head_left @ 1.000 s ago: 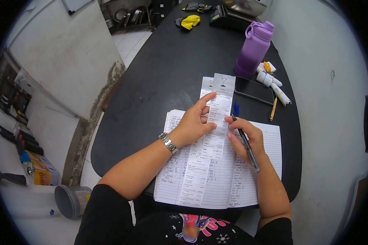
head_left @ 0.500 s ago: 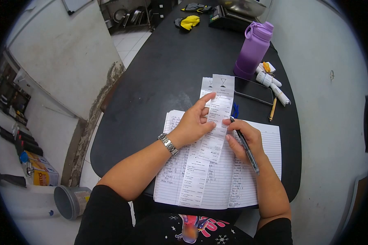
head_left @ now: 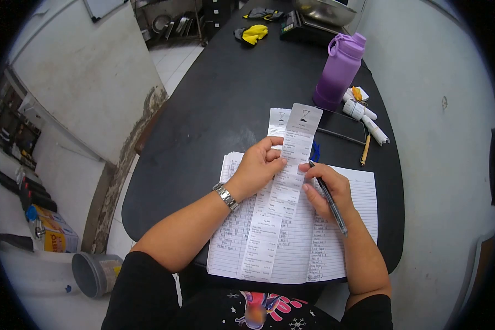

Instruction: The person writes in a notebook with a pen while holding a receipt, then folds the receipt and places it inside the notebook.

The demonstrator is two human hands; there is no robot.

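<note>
My left hand (head_left: pixel 253 171), with a metal watch (head_left: pixel 226 196) at its wrist, pinches the left edge of a long printed receipt (head_left: pixel 303 126) between thumb and fingers. Beneath it lies another receipt (head_left: pixel 261 247), whose top shows to the left and whose lower part runs down the page. Both rest over an open lined notebook (head_left: pixel 297 261) filled with handwritten lists. A dark pen (head_left: pixel 329 199) is gripped in my right hand (head_left: pixel 338 187), its tip up beside the receipt's right edge. Some writing is hidden under the receipts and hands.
Beyond the notebook on the black table (head_left: pixel 203 104) are a phone (head_left: pixel 341 125), a purple bottle (head_left: pixel 338 71), rolled white paper (head_left: pixel 375 129), and a yellow pen (head_left: pixel 366 148). Gloves (head_left: pixel 253 34) and a scale (head_left: pixel 305 28) with a metal bowl (head_left: pixel 327 11) sit farther back. A wall (head_left: pixel 440 165) borders the right.
My left index finger has drawn back from the receipt's face to its left edge. The upper receipt now leans more to the right at its top. My right hand holds the pen almost unmoved.
</note>
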